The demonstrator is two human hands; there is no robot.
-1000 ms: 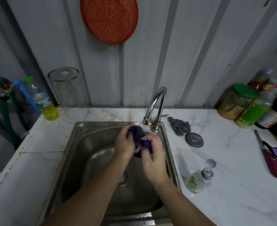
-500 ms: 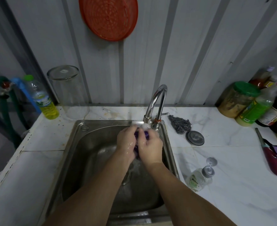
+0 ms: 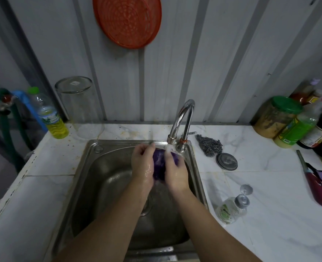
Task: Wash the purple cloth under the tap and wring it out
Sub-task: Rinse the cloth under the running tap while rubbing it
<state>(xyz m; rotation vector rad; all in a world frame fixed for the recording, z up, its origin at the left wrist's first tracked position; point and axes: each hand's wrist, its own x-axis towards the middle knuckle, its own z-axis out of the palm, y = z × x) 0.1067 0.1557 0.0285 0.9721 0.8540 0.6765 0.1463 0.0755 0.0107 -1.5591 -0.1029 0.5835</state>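
The purple cloth [image 3: 159,163] is bunched between both hands over the steel sink [image 3: 103,178], right under the chrome tap [image 3: 183,120]. Water runs from the spout onto the cloth and my right fingers. My left hand [image 3: 142,163] grips the cloth's left side with curled fingers. My right hand [image 3: 175,171] wraps around its right side. Both hands are wet, and most of the cloth is hidden between them.
A steel scourer [image 3: 210,145] and a round metal lid [image 3: 226,161] lie right of the tap. A soap dispenser [image 3: 232,207] lies on its side on the counter. Jars and bottles [image 3: 296,127] crowd the back right. A glass jar [image 3: 78,106] and an oil bottle [image 3: 51,114] stand at the back left.
Both hands moved up and closer to the spout with the cloth, pressed together around it, then parted slightly so more purple shows between them.
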